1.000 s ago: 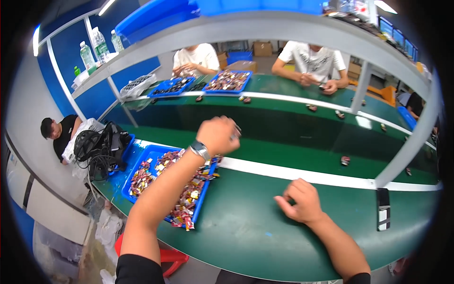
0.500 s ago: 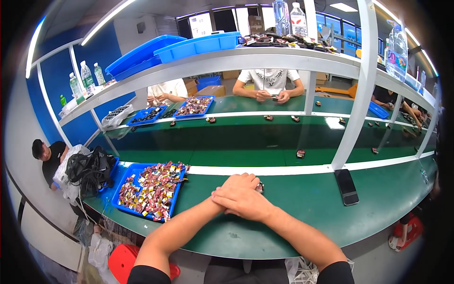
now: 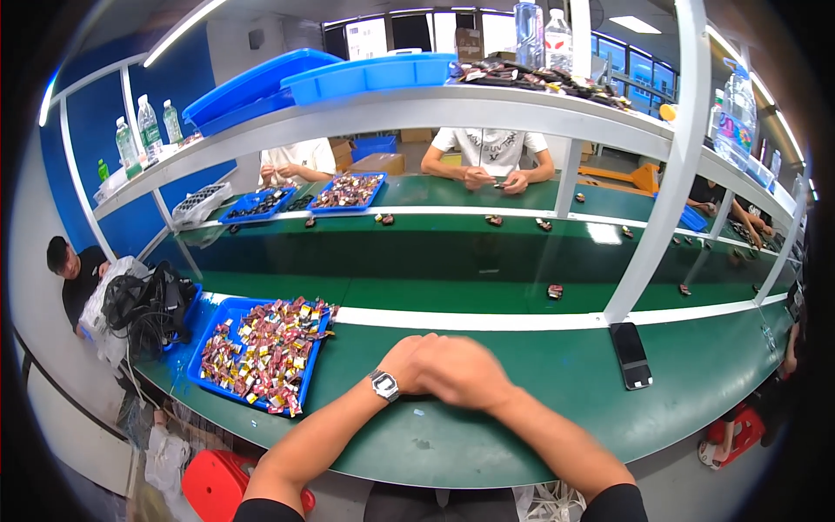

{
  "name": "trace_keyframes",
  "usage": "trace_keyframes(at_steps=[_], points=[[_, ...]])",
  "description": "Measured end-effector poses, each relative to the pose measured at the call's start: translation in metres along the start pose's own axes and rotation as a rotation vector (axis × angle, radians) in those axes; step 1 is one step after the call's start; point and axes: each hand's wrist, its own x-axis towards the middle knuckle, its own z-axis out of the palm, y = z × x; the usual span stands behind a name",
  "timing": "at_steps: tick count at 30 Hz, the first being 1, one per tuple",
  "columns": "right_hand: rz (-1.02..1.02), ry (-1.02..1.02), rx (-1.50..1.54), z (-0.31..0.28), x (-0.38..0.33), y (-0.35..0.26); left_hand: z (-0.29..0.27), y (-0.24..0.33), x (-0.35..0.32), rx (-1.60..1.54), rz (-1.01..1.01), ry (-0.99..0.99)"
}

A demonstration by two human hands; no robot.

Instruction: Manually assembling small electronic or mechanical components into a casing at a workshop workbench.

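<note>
Both my hands are together over the green table [image 3: 557, 418], in front of the white rail. My left hand [image 3: 407, 362], with a silver digital watch [image 3: 384, 386] on its wrist, is mostly covered by my right one, and its fingers are hidden. My right hand [image 3: 468, 372] is smeared by motion and looks curled against the left. Whether either holds anything does not show. Left of them stands a blue tray [image 3: 306, 383] heaped with small wrapped parts [image 3: 265, 352], in dark red, yellow and white.
A black phone [image 3: 631, 355] lies to the right. Beyond the rail, a green belt [image 3: 435, 287] carries a small part [image 3: 555, 291]. A shelf [image 3: 391, 113] on white posts holds trays and bottles. Bundled black cables [image 3: 152, 304] sit at far left. People sit across the belt.
My right hand has slid off the left wrist, baring the watch, and its fingers have curled. Both hands have come slightly nearer. The small part beside my fingers no longer shows.
</note>
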Motion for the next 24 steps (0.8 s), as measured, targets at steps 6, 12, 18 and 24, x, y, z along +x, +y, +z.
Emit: trace_keyframes(at_steps=[6,12,18,24], points=[[0.638,0.223,0.225,-0.012,-0.036,0.045,-0.017,0.007,0.006,0.129,0.053,0.142],[0.78,0.013,0.518,0.005,-0.042,0.046,-0.007,0.002,0.0,0.202,0.092,0.2],[0.831,0.001,0.546,-0.003,-0.048,0.049,-0.009,0.002,-0.001,-0.155,-0.018,0.202],[0.931,0.12,0.725,0.003,-0.05,0.052,0.002,-0.005,-0.001,-1.227,-0.383,0.182]])
